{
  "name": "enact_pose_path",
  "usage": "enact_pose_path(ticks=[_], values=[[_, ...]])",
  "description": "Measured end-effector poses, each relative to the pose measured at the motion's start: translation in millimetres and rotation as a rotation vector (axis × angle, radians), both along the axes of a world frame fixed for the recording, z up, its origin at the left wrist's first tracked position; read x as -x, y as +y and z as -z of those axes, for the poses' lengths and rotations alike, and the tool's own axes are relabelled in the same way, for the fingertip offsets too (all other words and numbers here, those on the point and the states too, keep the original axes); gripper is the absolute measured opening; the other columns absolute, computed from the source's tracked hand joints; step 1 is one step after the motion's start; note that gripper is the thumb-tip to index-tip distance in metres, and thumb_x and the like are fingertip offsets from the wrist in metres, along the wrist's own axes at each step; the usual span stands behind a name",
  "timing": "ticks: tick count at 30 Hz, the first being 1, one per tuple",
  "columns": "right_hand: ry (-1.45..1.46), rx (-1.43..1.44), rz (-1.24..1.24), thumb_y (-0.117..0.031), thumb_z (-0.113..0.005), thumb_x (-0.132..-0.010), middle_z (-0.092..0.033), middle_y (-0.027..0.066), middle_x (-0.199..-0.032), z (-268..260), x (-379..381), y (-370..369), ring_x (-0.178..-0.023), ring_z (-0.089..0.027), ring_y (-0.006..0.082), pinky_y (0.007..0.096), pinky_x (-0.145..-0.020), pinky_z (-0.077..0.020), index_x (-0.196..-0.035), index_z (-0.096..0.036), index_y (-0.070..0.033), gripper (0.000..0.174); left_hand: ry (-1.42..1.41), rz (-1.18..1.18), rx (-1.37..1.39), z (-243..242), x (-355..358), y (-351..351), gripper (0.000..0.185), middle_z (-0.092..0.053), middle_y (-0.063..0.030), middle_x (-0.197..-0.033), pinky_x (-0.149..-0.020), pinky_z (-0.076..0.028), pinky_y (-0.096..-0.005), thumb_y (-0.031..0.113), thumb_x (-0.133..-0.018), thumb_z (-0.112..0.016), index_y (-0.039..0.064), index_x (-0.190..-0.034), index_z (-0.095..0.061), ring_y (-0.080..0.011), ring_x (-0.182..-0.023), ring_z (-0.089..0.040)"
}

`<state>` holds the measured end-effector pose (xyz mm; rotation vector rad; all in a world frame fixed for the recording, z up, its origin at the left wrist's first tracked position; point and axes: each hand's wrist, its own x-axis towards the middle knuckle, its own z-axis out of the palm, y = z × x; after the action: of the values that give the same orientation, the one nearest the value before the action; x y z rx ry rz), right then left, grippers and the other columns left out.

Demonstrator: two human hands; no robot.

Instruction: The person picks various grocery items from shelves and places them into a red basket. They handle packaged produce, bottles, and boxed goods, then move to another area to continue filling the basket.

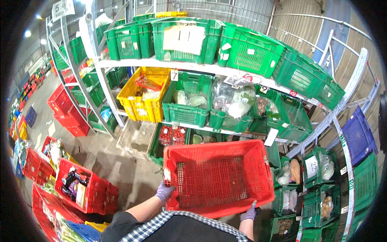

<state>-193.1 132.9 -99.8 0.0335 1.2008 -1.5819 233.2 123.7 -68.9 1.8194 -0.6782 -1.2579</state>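
Observation:
A red perforated plastic crate is held up in front of my body, its open top facing me, with only a small speck on its floor. My left hand, in a purple glove, grips the crate's left end near a lower corner. My right hand, gloved the same way, holds the near long rim toward the right, thumb over the edge. The fingers of both hands are partly hidden by the crate. Beyond it stands a green crate with packs of red fruit, partly covered by the red crate.
Ahead, a metal rack carries green crates and a yellow crate with bagged vegetables. More green crates fill shelving on the right. Stacked red crates with produce stand at left. A beige crate lies under the rack.

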Motion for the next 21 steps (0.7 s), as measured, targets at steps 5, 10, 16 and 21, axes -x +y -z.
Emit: enact_pose_path(ticks=[5,10,16,21], values=[[0.164,-0.369,-0.006,-0.037,-0.056,-0.082,-0.052,0.01,-0.121,-15,-11,-22,-0.112,-0.048,0.0283,0.0537,-0.092,-0.0396,-0.125,-0.043,-0.011,0.052,0.015,0.08,0.055,11,-12,-22,0.056,-0.059,-0.0111,-0.109,-0.086,-0.046,-0.0344,0.011,-0.071,-0.066,0.001,-0.12,-0.043,-0.0229,-0.097,-0.057],[-0.009,-0.411,-0.04,-0.024,-0.054,-0.082,-0.056,0.0116,-0.113,-41,-2,-31,-0.104,-0.053,0.0291,0.0517,-0.087,-0.0445,-0.116,-0.049,-0.009,0.038,-0.209,0.073,0.107,-11,-13,-20,0.06,-0.062,-0.0156,-0.101,-0.082,-0.048,-0.0339,0.02,-0.062,-0.068,-0.001,-0.115,-0.047,-0.0261,-0.092,-0.059],[0.031,-0.36,-0.232,-0.015,-0.057,-0.078,-0.061,0.0098,-0.102,-51,-23,-66,-0.094,-0.058,0.0306,0.0506,-0.082,-0.0489,-0.102,-0.056,-0.009,0.025,0.033,-0.215,0.289,-44,-56,22,0.037,-0.058,-0.004,-0.079,-0.068,-0.046,-0.0321,0.013,-0.062,-0.071,0.004,-0.094,-0.056,-0.0155,-0.072,-0.052],[0.126,-0.233,-0.452,-0.019,-0.061,-0.077,-0.062,0.0086,-0.103,-46,-108,-119,-0.094,-0.058,0.0299,0.0482,-0.083,-0.049,-0.103,-0.059,-0.01,0.027,-0.04,-0.454,0.147,-45,-119,81,0.051,-0.061,-0.0093,-0.089,-0.075,-0.046,-0.0312,0.019,-0.058,-0.076,0.003,-0.101,-0.054,-0.0178,-0.079,-0.056]])
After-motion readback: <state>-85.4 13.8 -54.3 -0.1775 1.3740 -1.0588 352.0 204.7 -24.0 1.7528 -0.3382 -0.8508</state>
